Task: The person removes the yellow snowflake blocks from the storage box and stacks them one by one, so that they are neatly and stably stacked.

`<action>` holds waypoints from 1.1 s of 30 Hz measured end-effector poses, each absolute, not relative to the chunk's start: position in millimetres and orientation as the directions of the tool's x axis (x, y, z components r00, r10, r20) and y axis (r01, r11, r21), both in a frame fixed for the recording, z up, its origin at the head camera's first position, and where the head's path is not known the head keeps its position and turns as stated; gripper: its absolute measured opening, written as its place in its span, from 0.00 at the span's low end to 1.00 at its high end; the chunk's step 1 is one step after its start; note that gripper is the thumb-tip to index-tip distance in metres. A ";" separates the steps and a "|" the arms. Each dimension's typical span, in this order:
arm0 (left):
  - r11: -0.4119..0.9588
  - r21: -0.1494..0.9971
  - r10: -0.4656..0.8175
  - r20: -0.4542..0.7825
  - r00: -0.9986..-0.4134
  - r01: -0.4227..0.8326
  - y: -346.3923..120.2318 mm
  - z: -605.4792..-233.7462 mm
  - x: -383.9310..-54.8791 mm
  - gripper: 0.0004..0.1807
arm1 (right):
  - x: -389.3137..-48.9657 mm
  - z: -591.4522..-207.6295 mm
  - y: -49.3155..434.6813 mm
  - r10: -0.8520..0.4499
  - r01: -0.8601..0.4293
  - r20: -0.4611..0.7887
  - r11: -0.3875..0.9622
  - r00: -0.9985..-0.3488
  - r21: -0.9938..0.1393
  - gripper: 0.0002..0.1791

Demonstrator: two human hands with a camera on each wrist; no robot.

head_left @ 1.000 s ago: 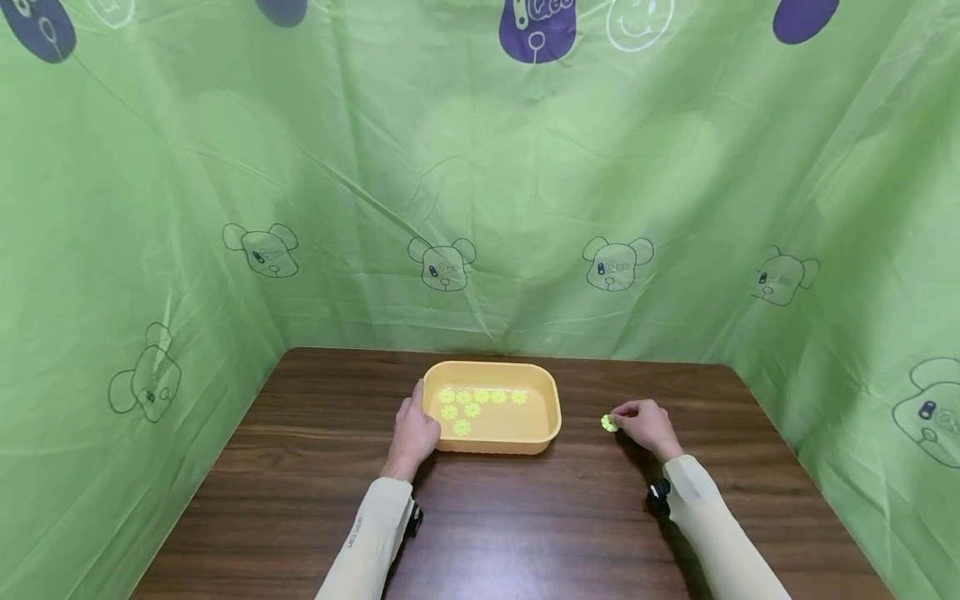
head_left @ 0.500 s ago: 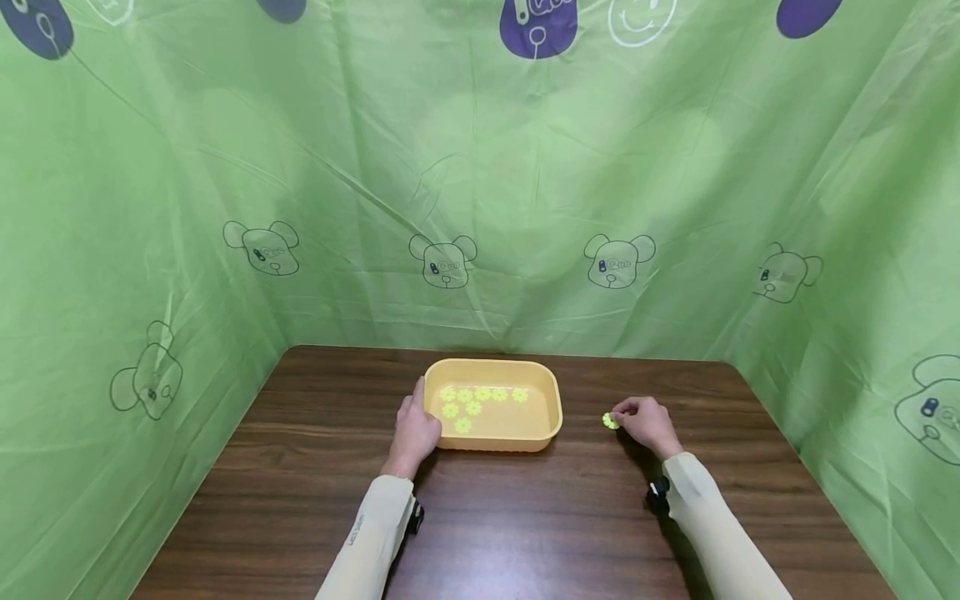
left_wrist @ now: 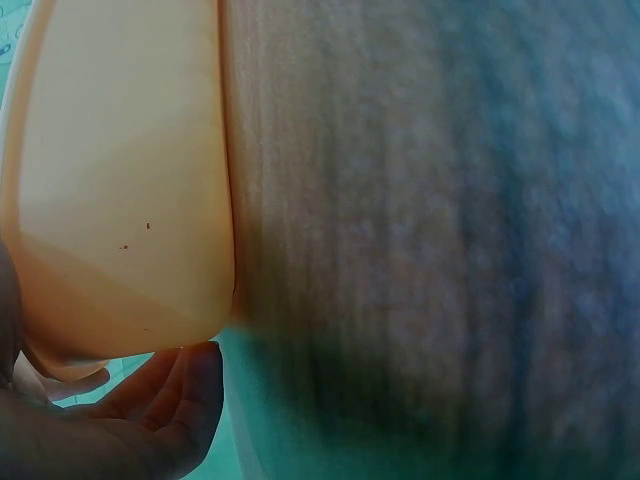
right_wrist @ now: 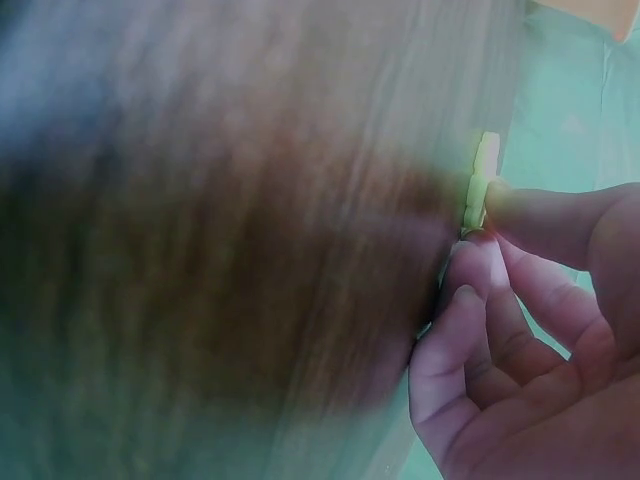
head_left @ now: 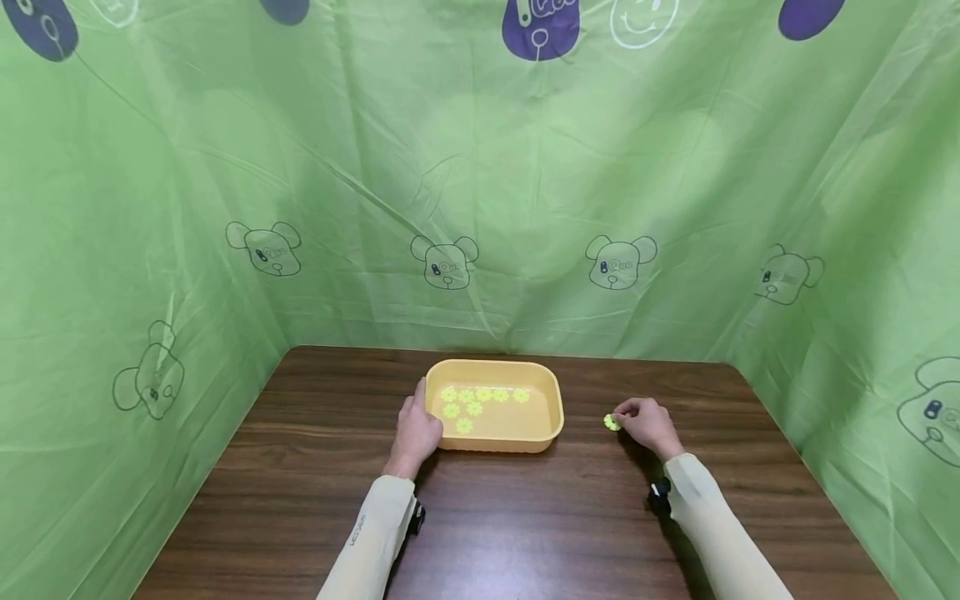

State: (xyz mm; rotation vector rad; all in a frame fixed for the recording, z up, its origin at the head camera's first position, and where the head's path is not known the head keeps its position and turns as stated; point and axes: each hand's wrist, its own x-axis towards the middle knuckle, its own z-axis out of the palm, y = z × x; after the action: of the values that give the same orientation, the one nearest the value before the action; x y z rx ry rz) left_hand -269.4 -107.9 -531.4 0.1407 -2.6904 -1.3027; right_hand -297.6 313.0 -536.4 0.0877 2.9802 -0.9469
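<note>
A shallow yellow plastic tub (head_left: 498,446) stands toward the back of the table. Several bright yellow-green flower-shaped pieces (head_left: 464,426) lie flat in it, mostly toward its left and far side. My left hand (head_left: 415,433) grips the tub's left end; in the left wrist view, curled fingers (left_wrist: 190,410) touch the outer wall near its lower corner. To the right of the tub, my right hand (head_left: 648,425) pinches one more flower-shaped piece (head_left: 611,422) at table level. The right wrist view shows this thin piece (right_wrist: 482,180) edge-on, with the thumb (right_wrist: 550,222) against it.
The dark wood table (head_left: 517,533) carries the tub and both forearms. A green printed curtain (head_left: 525,317) hangs close behind its back edge and along both sides. Each wrist wears a small black camera (head_left: 658,497).
</note>
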 end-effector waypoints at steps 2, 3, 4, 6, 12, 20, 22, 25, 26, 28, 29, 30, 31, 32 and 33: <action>0.619 0.785 -0.149 0.092 -0.985 -0.020 -107.7 -531.2 -269.1 0.43 | -296.6 -535.6 312.2 0.050 0.059 -0.031 0.814 -0.998 -0.579 0.09; 0.617 0.787 -0.150 0.086 -0.985 -0.025 -107.6 -531.4 -268.9 0.43 | -296.4 -535.3 311.7 0.056 0.064 -0.032 0.813 -0.998 -0.578 0.08; 0.618 0.786 -0.150 0.085 -0.985 -0.026 -107.5 -531.6 -268.9 0.43 | -295.9 -535.0 311.4 0.056 0.064 -0.032 0.813 -0.998 -0.578 0.09; 0.618 0.786 -0.147 0.080 -0.986 -0.029 -107.2 -532.0 -268.8 0.43 | -295.7 -534.8 310.8 0.058 0.062 -0.025 0.815 -0.998 -0.576 0.10; 0.626 0.779 -0.155 0.076 -0.985 -0.038 -107.2 -533.1 -270.5 0.44 | -302.6 -527.0 292.0 0.106 0.004 0.131 0.793 -0.986 -0.609 0.15; 0.629 0.777 -0.144 0.066 -0.987 -0.040 -107.8 -531.8 -270.4 0.43 | -315.8 -481.9 208.4 -0.027 -0.239 0.315 0.713 -0.949 -0.660 0.11; 0.633 0.773 -0.147 0.071 -0.987 -0.038 -108.3 -531.8 -271.7 0.43 | -318.4 -474.2 183.0 -0.082 -0.268 0.292 0.681 -0.953 -0.681 0.12; 0.635 0.772 -0.151 0.079 -0.985 -0.035 -108.2 -531.8 -271.9 0.43 | -320.6 -472.5 146.2 -0.162 -0.288 0.242 0.651 -0.957 -0.702 0.14; 0.637 0.770 -0.151 0.083 -0.985 -0.033 -108.0 -531.8 -271.6 0.43 | -320.4 -474.4 134.5 -0.193 -0.291 0.218 0.644 -0.957 -0.707 0.14; 0.647 0.762 -0.151 0.091 -0.984 -0.028 -107.3 -532.8 -271.1 0.43 | -319.1 -481.7 113.3 -0.258 -0.310 0.182 0.649 -0.949 -0.694 0.15; 0.653 0.757 -0.150 0.098 -0.984 -0.024 -107.0 -533.3 -270.7 0.43 | -317.8 -486.8 103.9 -0.294 -0.323 0.163 0.658 -0.942 -0.680 0.15; 0.659 0.752 -0.149 0.105 -0.983 -0.020 -106.6 -534.2 -270.5 0.43 | -316.3 -492.5 95.5 -0.327 -0.337 0.144 0.667 -0.934 -0.665 0.15; 0.664 0.747 -0.147 0.114 -0.982 -0.012 -106.2 -534.6 -269.7 0.43 | -314.6 -498.2 87.8 -0.358 -0.348 0.123 0.675 -0.925 -0.650 0.15; 0.669 0.743 -0.147 0.127 -0.981 -0.003 -105.7 -535.0 -268.6 0.43 | -313.2 -504.1 81.2 -0.380 -0.355 0.104 0.685 -0.919 -0.637 0.15; 0.672 0.741 -0.146 0.140 -0.979 0.006 -105.0 -535.2 -267.3 0.43 | -311.8 -509.1 75.8 -0.395 -0.359 0.086 0.695 -0.914 -0.623 0.15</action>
State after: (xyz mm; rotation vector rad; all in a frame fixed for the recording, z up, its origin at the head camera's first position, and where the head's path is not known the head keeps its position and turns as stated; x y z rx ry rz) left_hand -267.3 -105.0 -535.2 0.1143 -2.6980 -1.1958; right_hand -311.8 75.8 -509.1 -0.6330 2.8416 -1.0272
